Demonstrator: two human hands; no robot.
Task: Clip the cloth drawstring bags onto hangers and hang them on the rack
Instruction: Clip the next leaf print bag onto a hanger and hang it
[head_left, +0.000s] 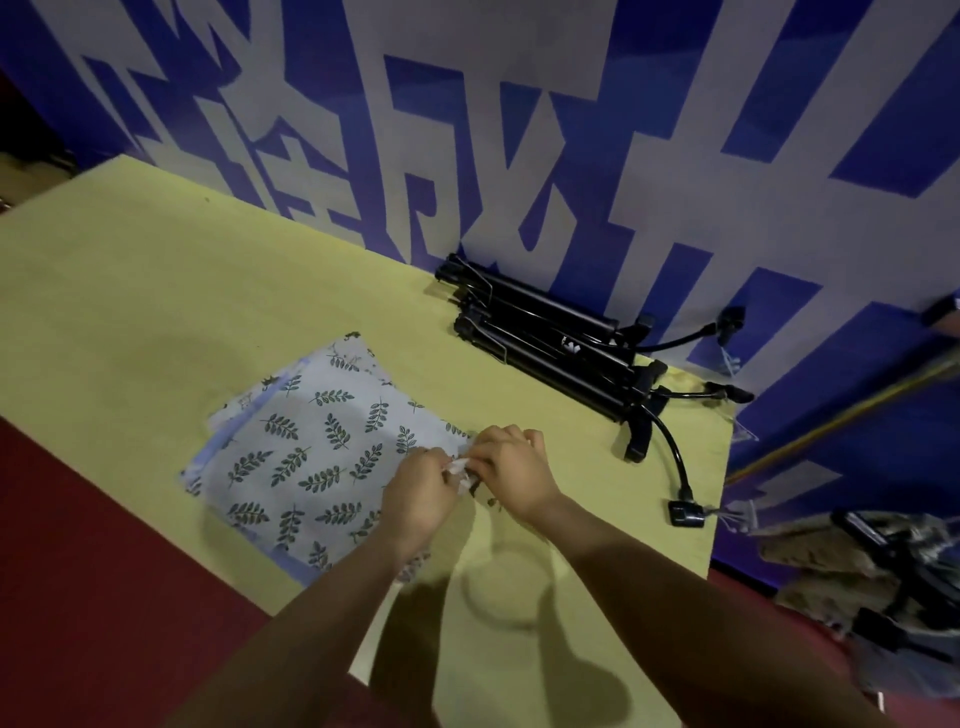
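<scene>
A: Both forearms reach in from the bottom edge, and the left hand (415, 491) and right hand (511, 467) meet at the near right corner of the stack of cloth bags (311, 447)

B: Fingers curled on both, pinching at a small pale bit (460, 466) between them. Whether that bit is a clip or a drawstring end is too blurred to tell

A: The top bag is pale with dark green leaf sprigs, lying flat on the others, whose edges peek out at the left and far side. The stack sits mid-table on the yellow-green table (156, 312)

B: Farther right, folded black tripods (550, 332) lie side by side near the far edge, goosenecks (670, 441) curling off them

A: And behind it all, a blue-and-white wall banner (519, 130)
</scene>
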